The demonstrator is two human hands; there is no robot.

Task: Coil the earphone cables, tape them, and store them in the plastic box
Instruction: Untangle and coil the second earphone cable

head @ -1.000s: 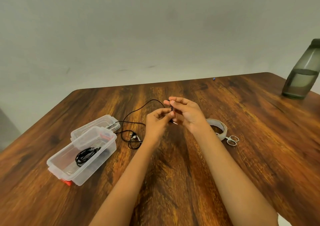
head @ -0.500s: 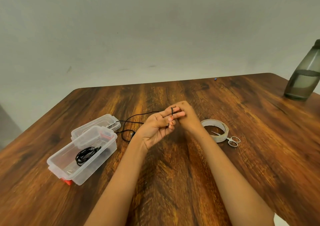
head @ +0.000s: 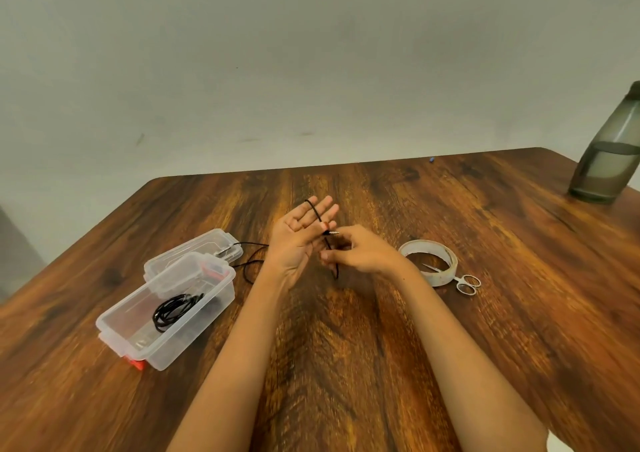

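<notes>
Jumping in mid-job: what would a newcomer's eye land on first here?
The hands at mid-table: the left hand, palm up, has a black cable looped over its straight fingers, and the right hand pinches that cable beside it. Left of them sits the open plastic box with a coiled cable inside; to the right, a tape roll and scissors.

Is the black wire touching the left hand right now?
Touching. The head view shows the black wire running across the straight fingers of the left hand and looping over a fingertip.
</notes>
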